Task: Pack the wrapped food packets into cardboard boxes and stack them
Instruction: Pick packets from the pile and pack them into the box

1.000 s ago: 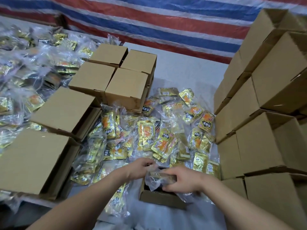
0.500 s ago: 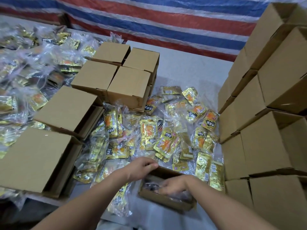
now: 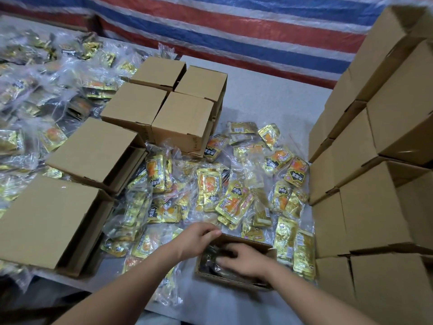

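A pale grey table (image 3: 262,106) runs from the near edge toward a red, white and blue striped tarpaulin (image 3: 234,24) hanging behind it at 12 o'clock. The open cardboard box (image 3: 234,279) being filled sits near the table's front edge at about 6 o'clock, its mouth facing up and its long axis running roughly 9 to 3, tilted slightly clockwise. The right hand (image 3: 246,259) is down inside it, fingers spread fairly flat and pressing on clear-wrapped contents that are too dark to make out. The left hand (image 3: 199,238) rests at the box's far left corner, fingers curled over the rim. Loose gold food packets (image 3: 236,200) lie scattered flat just beyond the box, from 11 to 2 o'clock, pointing every which way and overlapping. A larger heap of packets in clear bags (image 3: 35,102) fills the 10 o'clock side. Closed boxes (image 3: 168,109) stand in a cluster at 12 o'clock, and two larger ones (image 3: 70,184) lie at 9 o'clock, close to the packets. A tall stack of boxes (image 3: 375,148) walls off the 3 o'clock side, just beside the open box. Bare table shows between the cluster and the stack, and along the near edge at 6 o'clock.
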Demonstrator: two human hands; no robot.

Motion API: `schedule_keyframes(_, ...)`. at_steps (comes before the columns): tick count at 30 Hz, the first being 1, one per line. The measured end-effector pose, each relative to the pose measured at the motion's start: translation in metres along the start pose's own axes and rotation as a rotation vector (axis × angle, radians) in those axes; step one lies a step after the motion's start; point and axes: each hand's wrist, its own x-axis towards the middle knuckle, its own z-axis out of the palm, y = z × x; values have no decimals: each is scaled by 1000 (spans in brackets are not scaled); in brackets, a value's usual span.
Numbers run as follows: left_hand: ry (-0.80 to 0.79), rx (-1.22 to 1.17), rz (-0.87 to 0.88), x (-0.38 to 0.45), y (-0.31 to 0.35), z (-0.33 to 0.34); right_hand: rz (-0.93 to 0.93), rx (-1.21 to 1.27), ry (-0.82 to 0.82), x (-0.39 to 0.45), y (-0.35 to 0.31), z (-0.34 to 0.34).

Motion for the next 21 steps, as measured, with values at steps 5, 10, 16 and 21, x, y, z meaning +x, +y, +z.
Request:
schedule_keyframes(5,-5,-22,-25,2,2,-2,73,-348,-96,-11,-7,-23)
schedule_keyframes(10,13,-36,-20,0,-1,3,307,-403,-253,15,-5,6)
schedule_keyframes(16,33,-49,-38,4,1,-2,277,-337,-159,8,-9,5)
schedule_keyframes(21,17,-16,0,9,12,0,216,-327,-102,6,-4,1)
